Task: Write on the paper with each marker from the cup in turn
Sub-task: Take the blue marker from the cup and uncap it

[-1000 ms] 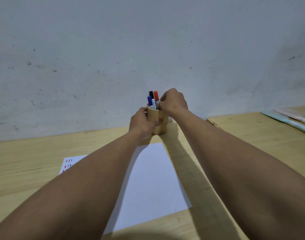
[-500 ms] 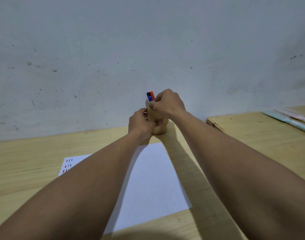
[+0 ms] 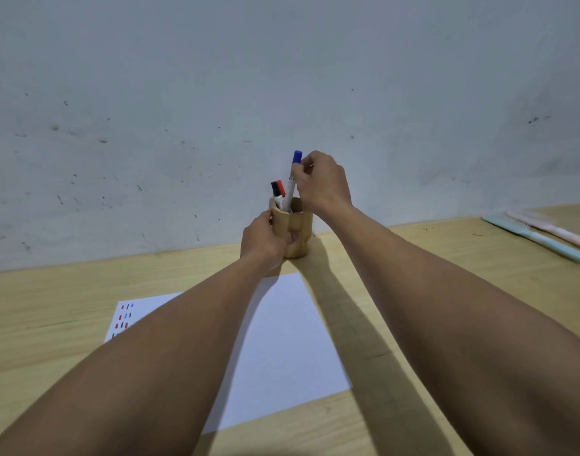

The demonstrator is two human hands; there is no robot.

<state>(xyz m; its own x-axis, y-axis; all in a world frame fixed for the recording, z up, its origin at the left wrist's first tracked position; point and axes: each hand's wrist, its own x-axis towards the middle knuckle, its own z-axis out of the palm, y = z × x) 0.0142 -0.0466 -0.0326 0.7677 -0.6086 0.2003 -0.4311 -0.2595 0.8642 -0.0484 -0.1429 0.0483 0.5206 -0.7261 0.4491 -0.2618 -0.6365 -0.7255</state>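
Head view, both my forearms reaching forward over the wooden surface toward the wall.

My left hand is wrapping around the left side of the wooden cup, fingers closed on its wall, thumb at the rim. The cup is standing upright on the surface, close to the wall, just beyond the far edge of the paper.

My right hand is pinching the blue marker between thumb and fingertips, near its capped top. The marker is standing nearly upright, leaning slightly, with the blue cap well above the cup rim and the lower end of its white barrel inside the cup mouth.

The black marker and the red marker are sitting lower in the cup, caps up, side by side at the left of the rim, just beside the blue one. I cannot tell whether they are touching it.

The paper is lying flat on the surface between my forearms, partly covered by my left arm. Short red, blue and dark marks are showing in rows at its far left corner; the rest of the visible sheet is blank.

Two pale pens, one light blue and one pink, are lying at the right edge of the surface, well apart from the cup.
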